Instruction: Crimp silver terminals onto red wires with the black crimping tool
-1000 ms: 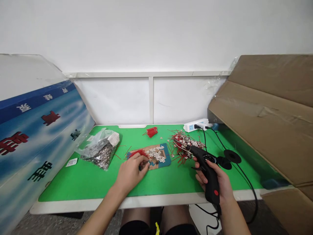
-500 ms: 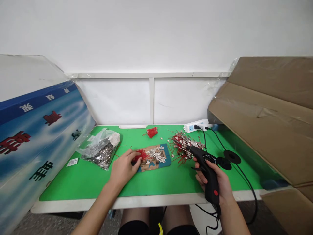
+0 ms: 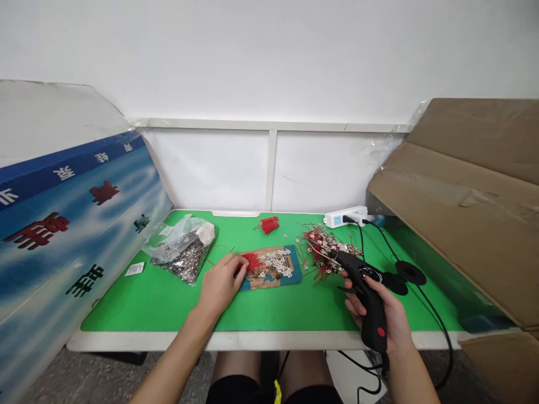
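- From where I'm standing, the left hand (image 3: 223, 285) is resting by the left end of a cardboard piece (image 3: 297, 265), thumb and forefinger drawing near each other at the red wires (image 3: 254, 260); I can't tell whether they are pinching one.
- Those wires are lying on the cardboard, their right ends reaching small silver metal pieces (image 3: 283, 265).
- The right hand (image 3: 394, 318) is wrapping its fingers round a black soldering gun (image 3: 371, 311), whose tip is pointing over a red-and-silver pile (image 3: 330, 247).
- Farther back, a tied red bundle (image 3: 269, 225) is lying on the green mat (image 3: 278, 314).
- A clear bag (image 3: 185, 259) is sitting left.
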A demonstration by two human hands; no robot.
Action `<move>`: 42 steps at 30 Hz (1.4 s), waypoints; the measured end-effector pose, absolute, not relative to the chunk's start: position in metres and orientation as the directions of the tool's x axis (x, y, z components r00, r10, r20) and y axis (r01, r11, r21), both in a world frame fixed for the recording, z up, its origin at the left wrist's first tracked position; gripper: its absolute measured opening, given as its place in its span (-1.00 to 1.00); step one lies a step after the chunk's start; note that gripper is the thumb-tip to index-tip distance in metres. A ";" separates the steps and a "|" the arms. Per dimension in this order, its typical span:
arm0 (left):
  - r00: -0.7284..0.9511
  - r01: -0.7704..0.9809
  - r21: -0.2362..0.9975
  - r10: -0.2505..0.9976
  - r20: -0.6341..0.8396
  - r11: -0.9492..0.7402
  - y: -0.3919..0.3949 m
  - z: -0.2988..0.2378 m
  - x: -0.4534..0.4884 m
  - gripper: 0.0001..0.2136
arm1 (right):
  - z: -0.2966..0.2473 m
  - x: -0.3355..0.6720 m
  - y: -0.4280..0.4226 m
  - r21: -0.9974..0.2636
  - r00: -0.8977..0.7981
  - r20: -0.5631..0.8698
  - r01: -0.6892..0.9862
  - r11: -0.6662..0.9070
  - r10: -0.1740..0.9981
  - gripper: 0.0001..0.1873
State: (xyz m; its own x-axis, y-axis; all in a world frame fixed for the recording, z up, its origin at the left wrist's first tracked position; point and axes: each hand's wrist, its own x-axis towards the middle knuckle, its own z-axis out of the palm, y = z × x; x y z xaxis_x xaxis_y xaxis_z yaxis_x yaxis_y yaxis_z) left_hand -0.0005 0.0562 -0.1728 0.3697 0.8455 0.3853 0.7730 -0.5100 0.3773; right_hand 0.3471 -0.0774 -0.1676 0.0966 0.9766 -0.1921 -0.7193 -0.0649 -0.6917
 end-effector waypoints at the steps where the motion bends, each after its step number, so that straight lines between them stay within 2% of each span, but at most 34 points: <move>1: 0.367 0.767 0.370 0.832 0.417 -0.524 0.056 -0.172 -0.001 -0.80 | -0.168 0.347 -0.077 -0.696 0.099 -0.191 -0.715 -0.064 0.977 -0.63; 6: 0.349 0.767 0.323 0.782 0.516 -0.555 0.046 -0.158 -0.003 -0.76 | -0.162 0.343 -0.077 -0.714 0.137 -0.233 -0.696 -0.074 0.963 -0.68; 12: 0.410 0.631 0.477 0.785 0.464 -0.612 0.030 -0.159 -0.003 -0.85 | -0.150 0.329 -0.077 -0.820 0.170 -0.278 -0.554 -0.141 0.945 -0.59; 16: 0.435 0.557 0.496 0.742 0.510 -0.667 0.029 -0.172 -0.004 -0.87 | -0.150 0.314 -0.073 -0.863 0.077 -0.338 -0.424 -0.276 0.938 -0.52; 20: 0.402 0.573 0.501 0.755 0.518 -0.649 0.032 -0.176 -0.005 -0.89 | -0.151 0.299 -0.065 -0.879 0.004 -0.349 -0.349 -0.326 0.937 -0.56; 27: 0.371 0.669 0.511 0.839 0.399 -0.539 0.030 -0.173 -0.001 -0.87 | -0.154 0.291 -0.058 -0.903 0.019 -0.387 -0.208 -0.375 0.922 -0.53; 35: 0.346 0.752 0.455 0.873 0.345 -0.478 0.028 -0.168 0.002 -0.83 | -0.147 0.287 -0.058 -0.878 0.020 -0.427 -0.248 -0.409 0.904 -0.51; 42: 0.293 0.706 0.573 0.909 0.297 -0.415 0.029 -0.170 0.001 -0.84 | -0.149 0.288 -0.058 -0.866 0.012 -0.437 -0.276 -0.417 0.900 -0.50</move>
State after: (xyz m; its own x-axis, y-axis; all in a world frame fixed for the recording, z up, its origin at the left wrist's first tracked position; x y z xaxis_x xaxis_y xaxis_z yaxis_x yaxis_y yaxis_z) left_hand 0.0006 0.0286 -0.1701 0.2928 0.9089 0.2970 0.7065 -0.4149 0.5733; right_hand 0.2878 -0.0578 -0.1493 0.0124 0.8996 -0.4366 -0.2759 -0.4166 -0.8662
